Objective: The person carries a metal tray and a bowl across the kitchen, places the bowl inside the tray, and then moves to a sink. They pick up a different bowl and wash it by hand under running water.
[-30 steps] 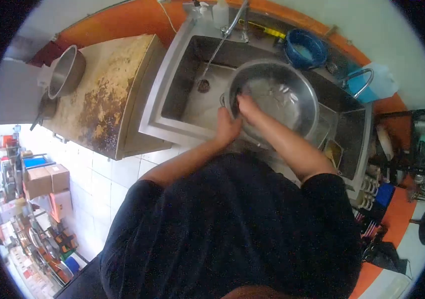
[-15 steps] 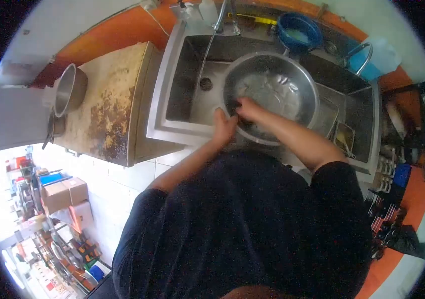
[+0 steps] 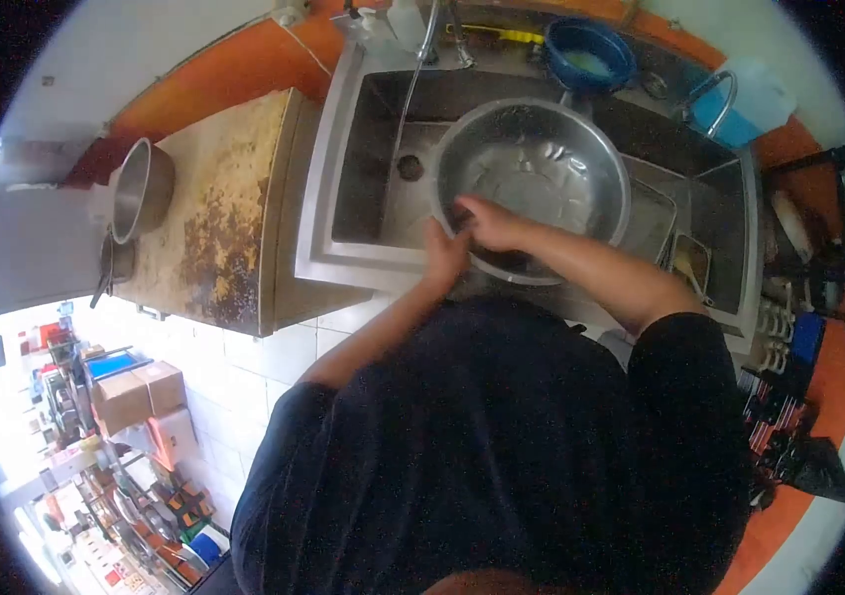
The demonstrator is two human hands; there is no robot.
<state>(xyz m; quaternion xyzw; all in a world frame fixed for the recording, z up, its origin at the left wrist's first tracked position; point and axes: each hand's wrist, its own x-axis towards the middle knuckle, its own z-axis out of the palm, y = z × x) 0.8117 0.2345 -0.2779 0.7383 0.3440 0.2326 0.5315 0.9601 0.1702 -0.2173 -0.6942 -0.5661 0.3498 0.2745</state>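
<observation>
Reaching right hand [image 3: 490, 224] inside metal basin [image 3: 596, 183]

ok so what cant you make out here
In the head view:
- what the right hand holds, if anything: hidden by its fingers
- grip of the left hand: blurred at the basin
- contents of the blue bowl: too small
- top of the tap: cut by upper edge
- lower-left clutter: blurred

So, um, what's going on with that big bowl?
A person has both hands at a big metal bowl in the sink. The left hand is at its near edge, and the right hand reaches just inside. I can't tell what's under its fingers. Water runs from the tap beside the bowl.
</observation>
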